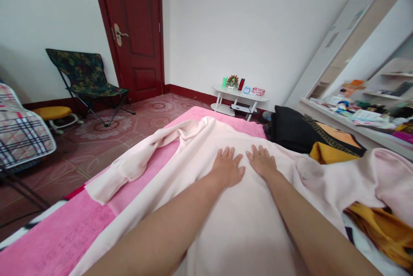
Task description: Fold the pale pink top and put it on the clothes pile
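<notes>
A pale pink sweater [245,220] lies spread flat on a pink bed cover [61,237], one sleeve [135,162] stretched out to the left. My left hand [227,167] rests palm down on the middle of the sweater, fingers stretched out. Right beside it, my right hand [262,162] also lies flat on the cloth with its fingers apart. The two hands almost touch. Neither holds anything.
A black and yellow garment [309,136] lies on the bed's far right; more yellow cloth [383,228] at the near right. A folding chair [87,80], a red door [135,31], a low white table [237,97] and a cluttered shelf [355,115] stand around the tiled floor.
</notes>
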Motion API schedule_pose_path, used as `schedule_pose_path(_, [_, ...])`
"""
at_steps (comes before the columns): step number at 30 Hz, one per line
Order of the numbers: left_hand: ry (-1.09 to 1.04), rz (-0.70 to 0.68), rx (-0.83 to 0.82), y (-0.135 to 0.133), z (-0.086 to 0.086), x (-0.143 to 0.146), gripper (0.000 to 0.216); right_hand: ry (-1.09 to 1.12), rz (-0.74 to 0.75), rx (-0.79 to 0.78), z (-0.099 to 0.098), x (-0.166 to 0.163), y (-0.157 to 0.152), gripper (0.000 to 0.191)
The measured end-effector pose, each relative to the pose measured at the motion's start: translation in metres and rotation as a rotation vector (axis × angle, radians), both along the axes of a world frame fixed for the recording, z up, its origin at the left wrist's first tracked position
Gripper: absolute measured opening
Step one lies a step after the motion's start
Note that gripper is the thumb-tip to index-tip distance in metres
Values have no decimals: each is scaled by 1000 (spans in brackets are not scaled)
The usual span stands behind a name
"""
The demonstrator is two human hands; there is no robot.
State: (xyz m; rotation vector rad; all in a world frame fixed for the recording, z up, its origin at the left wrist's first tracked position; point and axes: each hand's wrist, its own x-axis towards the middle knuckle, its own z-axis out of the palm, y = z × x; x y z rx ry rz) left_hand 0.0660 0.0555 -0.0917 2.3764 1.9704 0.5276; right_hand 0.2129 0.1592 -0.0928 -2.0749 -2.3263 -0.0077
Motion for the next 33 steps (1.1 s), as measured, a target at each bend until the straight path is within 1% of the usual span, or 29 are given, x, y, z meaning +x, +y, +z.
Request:
schedule_pose_path(4, [-2,-16,-30,-5,-1,2,58,14,-14,30,0,1,-51,62])
schedule_pose_path(7, [-7,-37,-140,-16,8,4,60,18,-12,89,-1,3,-80,60])
schedule_pose_path(9, [-16,-128,-269,-25,23,-1,66,22,5,119,0,6,-92,58])
schedule_pose_path(11, [-21,-273,-395,-33,46,-16,66,30,27,140,0,8,-98,57])
schedule_pose_path(12, [-41,-319,-458,-36,58,-29,59,36,33,148,0,10,-99,57])
schedule_pose_path(13, [-69,-305,-494,-39,71,-44,47,42,33,154,0,10,-99,56])
schedule_pose_path(14, [-115,-220,-506,-41,82,-61,35,50,31,159,0,11,-99,56])
schedule_pose_path(15, [-153,-77,-489,-44,92,-80,29,57,28,164,0,11,-99,56])
schedule_pose_path(16, [-167,101,-410,-48,101,-100,29,64,27,167,0,11,-99,56])
schedule_pose_path(17, [-153,239,-341,-51,106,-119,31,70,28,172,-1,11,-98,56])
schedule_pose_path(18, [-125,345,-283,-55,109,-136,31,73,28,176,-1,11,-98,56])
schedule_pose_path(19, [-94,418,-247,-59,109,-151,30,75,29,182,-2,11,-97,55])
schedule_pose_path(20, [-64,462,-240,-62,107,-164,29,75,28,186,-2,12,-97,55])
schedule_pose_path(22, [-22,528,-231,-65,98,-177,30,77,25,188,-3,12,-96,54])
schedule_pose_path(24, [3,557,-208,-63,85,-178,35,84,26,186,-3,12,-96,54])
schedule_pose_path(26, [10,563,-176,-56,72,-172,43,94,33,191,-3,13,-96,54])
schedule_pose_path(28, [3,545,-151,-50,62,-164,45,102,34,193,-2,13,-96,55])
schedule_pose_path(30, [-6,521,-118,-47,58,-160,39,108,28,186,-2,14,-96,55])
schedule_pose_path(33, [4,516,-23,-52,60,-167,32,114,26,182,-1,14,-97,55])
